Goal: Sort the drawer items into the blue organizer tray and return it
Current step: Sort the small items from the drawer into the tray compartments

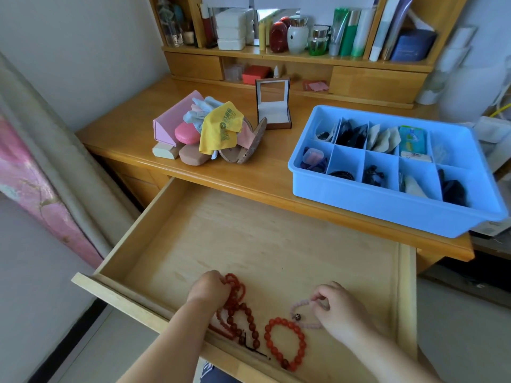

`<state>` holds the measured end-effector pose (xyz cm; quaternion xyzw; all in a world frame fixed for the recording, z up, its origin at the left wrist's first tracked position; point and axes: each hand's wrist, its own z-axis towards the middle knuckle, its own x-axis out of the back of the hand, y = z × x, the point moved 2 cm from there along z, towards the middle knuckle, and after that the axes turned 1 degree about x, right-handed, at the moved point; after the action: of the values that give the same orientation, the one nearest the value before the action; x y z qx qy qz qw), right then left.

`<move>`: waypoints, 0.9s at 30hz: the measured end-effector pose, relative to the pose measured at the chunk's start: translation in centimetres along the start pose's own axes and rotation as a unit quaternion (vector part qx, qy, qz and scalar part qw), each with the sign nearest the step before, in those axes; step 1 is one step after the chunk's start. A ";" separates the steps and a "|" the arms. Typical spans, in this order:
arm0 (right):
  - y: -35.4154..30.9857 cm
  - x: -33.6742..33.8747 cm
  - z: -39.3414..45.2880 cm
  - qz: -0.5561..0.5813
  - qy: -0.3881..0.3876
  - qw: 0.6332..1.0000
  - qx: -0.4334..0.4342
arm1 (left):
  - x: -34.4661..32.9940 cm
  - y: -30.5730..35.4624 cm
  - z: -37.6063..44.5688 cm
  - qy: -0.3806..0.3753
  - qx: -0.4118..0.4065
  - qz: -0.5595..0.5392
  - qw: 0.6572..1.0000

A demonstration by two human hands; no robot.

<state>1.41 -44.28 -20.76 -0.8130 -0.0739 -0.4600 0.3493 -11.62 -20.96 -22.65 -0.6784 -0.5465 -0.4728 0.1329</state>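
A single head-worn view looks forward and steeply down from above the person's chest, close over the open drawer [249, 244], with both forearms reaching in from the bottom edge. The fingers [318, 297] sit low in frame, nearest the lens. Beyond the fingers the counter [221, 172] lies at middle distance, and farther still the shelf [276, 55] runs along the top (its lines bowed by the wide-angle lens). No second view shares the scene.

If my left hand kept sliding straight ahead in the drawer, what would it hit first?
The left hand grips the dark red beads and points toward the back of the drawer. Bare drawer floor lies ahead, so the way looks free up to the desk edge, though depth is hard to judge.
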 end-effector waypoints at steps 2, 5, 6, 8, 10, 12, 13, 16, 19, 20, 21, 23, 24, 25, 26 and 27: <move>-0.4 0.6 -0.1 0.078 0.003 0.997 0.002 | 0.2 1.1 -0.5 -0.005 -0.065 -0.093 0.994; -1.7 1.7 -0.1 0.199 0.016 0.980 0.026 | 1.4 3.7 -2.6 -0.037 -0.147 -0.238 0.959; -2.4 2.1 -0.2 0.245 0.015 0.968 0.039 | 1.9 4.7 -3.5 -0.052 -0.174 -0.255 0.950; -4.1 3.0 -0.2 0.313 -0.011 0.947 0.071 | 2.9 7.0 -5.4 -0.083 -0.226 -0.253 0.937; -5.7 3.8 -0.2 0.324 -0.023 0.939 0.111 | 4.1 9.3 -7.6 -0.113 -0.269 -0.254 0.922; -6.6 4.7 -0.1 0.331 -0.003 0.936 0.120 | 5.6 10.9 -9.2 -0.120 -0.304 -0.286 0.901; -6.5 5.0 0.0 0.333 0.015 0.936 0.111 | 6.5 11.3 -9.8 -0.115 -0.314 -0.307 0.891; -4.6 5.6 0.3 0.325 0.078 0.941 0.059 | 9.2 10.9 -10.0 -0.066 -0.291 -0.406 0.864; -1.1 5.6 0.2 0.338 0.111 0.934 -0.032 | 11.3 8.8 -8.5 -0.039 -0.234 -0.540 0.807; 0.1 5.6 0.1 0.354 0.111 0.926 -0.065 | 11.8 7.9 -7.7 -0.031 -0.212 -0.583 0.784; 1.1 5.4 0.0 0.380 0.108 0.913 -0.098 | 12.3 7.0 -7.0 -0.017 -0.188 -0.620 0.762; 2.8 5.3 -0.2 0.489 0.100 0.853 -0.153 | 12.8 5.3 -5.7 0.020 -0.138 -0.669 0.730; 3.2 5.2 -0.3 0.563 0.089 0.805 -0.166 | 12.8 4.6 -5.3 0.038 -0.115 -0.676 0.727; 3.3 5.4 -0.4 0.625 0.074 0.759 -0.165 | 12.5 4.0 -5.0 0.054 -0.095 -0.665 0.739; 3.2 5.6 -0.5 0.667 0.059 0.726 -0.154 | 12.1 3.7 -5.0 0.067 -0.080 -0.635 0.766; 2.9 5.9 -0.6 0.692 0.041 0.708 -0.132 | 11.7 3.6 -5.1 0.080 -0.076 -0.584 0.804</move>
<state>5.64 -48.04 -17.29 -0.6543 0.5859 -0.1269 0.4611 -11.55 -18.67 -9.56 -0.1983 -0.7893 -0.5534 -0.1773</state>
